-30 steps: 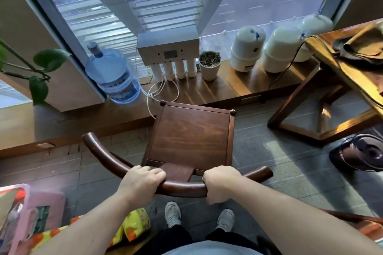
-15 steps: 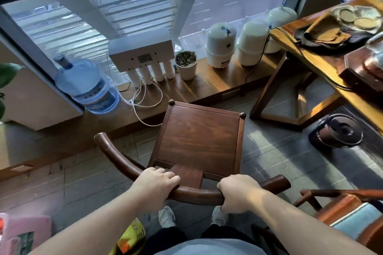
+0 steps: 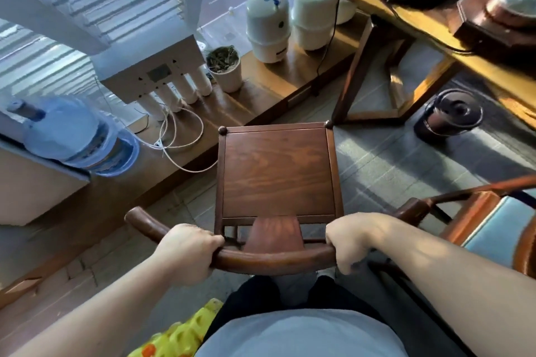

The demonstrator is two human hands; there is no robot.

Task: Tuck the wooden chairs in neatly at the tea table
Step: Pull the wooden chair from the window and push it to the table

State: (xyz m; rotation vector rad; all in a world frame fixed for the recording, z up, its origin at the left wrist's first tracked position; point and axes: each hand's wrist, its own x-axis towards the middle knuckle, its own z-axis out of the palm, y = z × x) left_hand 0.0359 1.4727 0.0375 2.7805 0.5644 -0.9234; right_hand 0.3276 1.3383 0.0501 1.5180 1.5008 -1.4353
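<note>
A dark wooden chair (image 3: 277, 171) with a square seat and a curved back rail stands in front of me, its seat pointing towards the window sill. My left hand (image 3: 188, 252) is closed around the left part of the rail, and my right hand (image 3: 352, 236) grips the right part. The tea table (image 3: 435, 38), of yellow-brown wood, fills the upper right, its leg frame just right of the chair's front corner. A second wooden chair (image 3: 493, 229) with a blue cushion shows at the right edge.
On the low wooden sill (image 3: 261, 87) stand a water filter unit (image 3: 150, 69), a white pot (image 3: 226, 69), white tanks (image 3: 268, 29) and a blue water bottle (image 3: 75, 136), with loose cables. A dark lidded pot (image 3: 448, 114) sits on the floor under the table.
The chair has turned clockwise and shifted right towards the table, both hands still on its rail. My view has swung right, bringing the table and the cushioned chair further in.
</note>
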